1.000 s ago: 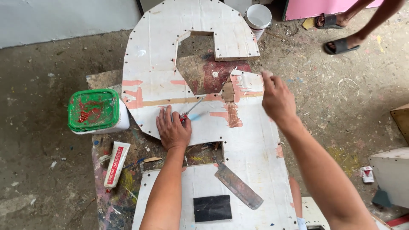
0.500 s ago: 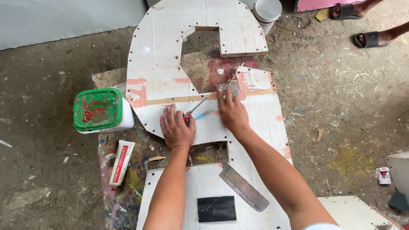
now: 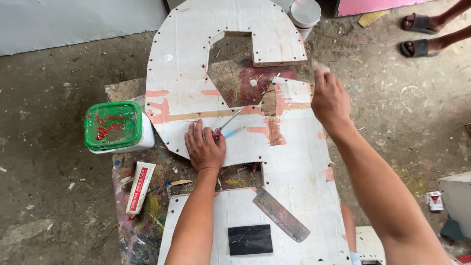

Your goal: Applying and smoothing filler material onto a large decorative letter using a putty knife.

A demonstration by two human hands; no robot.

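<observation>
A big white cut-out board (image 3: 299, 162) with pink filler patches lies on a paint-stained bench. My left hand (image 3: 204, 147) rests flat on it, fingers together. A red-handled screwdriver (image 3: 224, 126) lies on the board by that hand's thumb, its shaft pointing up and right. My right hand (image 3: 330, 100) is raised over the board's right edge. Its fingers pinch a small pale piece (image 3: 320, 66), which is blurred.
A white tub with a green lid (image 3: 115, 126) stands left of the board, with a red-labelled tube (image 3: 140, 186) below it. A metal scraper blade (image 3: 281, 214) and a black rectangle (image 3: 250, 239) lie on the lower board. A white bucket (image 3: 305, 13) and another person's sandalled feet (image 3: 417, 34) are at the top.
My right hand came down onto the board beside my left hand, then lifted up and right again with the pale piece. My left hand stayed put.
</observation>
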